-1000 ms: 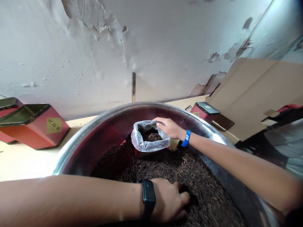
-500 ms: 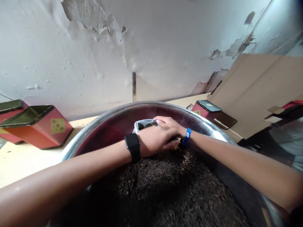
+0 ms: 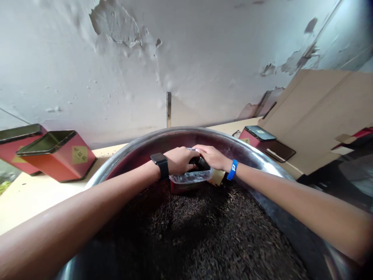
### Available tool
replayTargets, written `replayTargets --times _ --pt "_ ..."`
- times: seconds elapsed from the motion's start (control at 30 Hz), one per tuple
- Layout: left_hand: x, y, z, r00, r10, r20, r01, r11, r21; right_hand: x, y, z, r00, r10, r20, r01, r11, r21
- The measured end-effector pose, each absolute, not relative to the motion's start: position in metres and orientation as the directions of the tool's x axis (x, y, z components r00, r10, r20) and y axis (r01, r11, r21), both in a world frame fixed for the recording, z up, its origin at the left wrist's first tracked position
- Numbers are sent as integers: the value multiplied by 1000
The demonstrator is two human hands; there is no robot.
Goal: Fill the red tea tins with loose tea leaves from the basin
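Note:
A red tin [image 3: 182,188], lined with a clear plastic bag [image 3: 190,177], sits among dark loose tea leaves [image 3: 230,225] in a large metal basin [image 3: 186,131]. The bag folds outward over the tin's rim, and dark leaves show inside. My left hand [image 3: 178,160], with a black watch at its wrist, bends over the opening from the left. Its thumb and fingers are apart over the leaves, and the fingertips are partly hidden. Round the far right rim and bag edge my right hand [image 3: 215,157] is closed, a blue band on its wrist. A yellow label [image 3: 217,177] shows below it.
Two open red tins, the nearer one [image 3: 61,155] bearing a yellow label, stand on the pale table [image 3: 26,202] at left. Another red tin [image 3: 256,137] stands right of the basin, near a large cardboard box [image 3: 314,112]. A peeling wall [image 3: 198,58] rises behind.
My left hand has drawn back left and up from across the tin's front, uncovering its opening and bag rim. The right hand stays at the tin. The view has shifted slightly.

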State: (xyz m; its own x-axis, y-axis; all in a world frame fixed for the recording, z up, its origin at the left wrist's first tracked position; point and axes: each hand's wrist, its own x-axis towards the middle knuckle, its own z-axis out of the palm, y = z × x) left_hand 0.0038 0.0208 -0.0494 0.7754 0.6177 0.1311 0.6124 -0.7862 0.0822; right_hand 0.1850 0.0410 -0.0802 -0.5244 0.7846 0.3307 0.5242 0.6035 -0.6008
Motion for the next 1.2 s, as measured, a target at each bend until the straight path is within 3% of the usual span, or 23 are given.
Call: replayTargets --times 0.77,0.97,1.2 --pt "2 18 -48 768 618 168 624 -781 19 186 40 -79 -534 785 313 541 603 -586" --pt "2 17 -48 770 616 166 615 -786 62 186 40 -80 -536 787 307 535 597 -598" --pt "2 20 -48 785 561 264 543 -827 145 188 42 -80 -562 764 316 498 617 -609"
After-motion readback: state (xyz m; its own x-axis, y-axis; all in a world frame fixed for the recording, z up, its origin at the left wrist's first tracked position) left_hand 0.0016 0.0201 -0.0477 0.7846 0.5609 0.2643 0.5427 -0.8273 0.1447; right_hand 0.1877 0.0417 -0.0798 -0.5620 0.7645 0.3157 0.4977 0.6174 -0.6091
